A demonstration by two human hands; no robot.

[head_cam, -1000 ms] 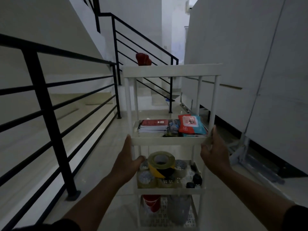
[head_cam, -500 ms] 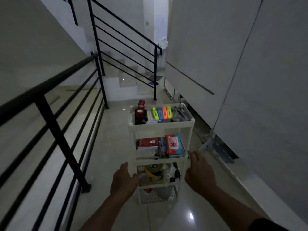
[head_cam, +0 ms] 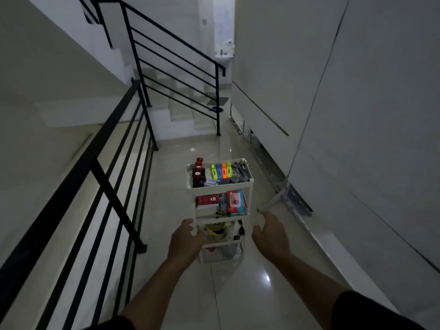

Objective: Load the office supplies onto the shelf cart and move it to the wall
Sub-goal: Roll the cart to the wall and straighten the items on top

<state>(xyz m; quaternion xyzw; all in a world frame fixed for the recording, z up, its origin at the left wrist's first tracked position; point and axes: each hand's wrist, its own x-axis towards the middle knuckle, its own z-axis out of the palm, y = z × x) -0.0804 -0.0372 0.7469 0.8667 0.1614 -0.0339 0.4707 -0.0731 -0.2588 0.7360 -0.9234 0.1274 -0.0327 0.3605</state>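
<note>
Head view, dim: black railing (head_cam: 100, 163) fills the left; left hand (head_cam: 187, 236) cups the white shelf cart (head_cam: 220, 186) at lower centre, fingers hidden behind its post; lower shelves murky; right hand (head_cam: 270, 232) hovers open, apart; wall (head_cam: 357, 91) right.

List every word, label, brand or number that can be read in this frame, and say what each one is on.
No text can be read.
Red and white wipes pack, second shelf of the cart: dark print, too blurred.
Red box beside it: pale label patch, unreadable.
Highlighters on the top shelf: dark label marks, too small.
Tape roll on the third shelf: no lettering can be made out.
</note>
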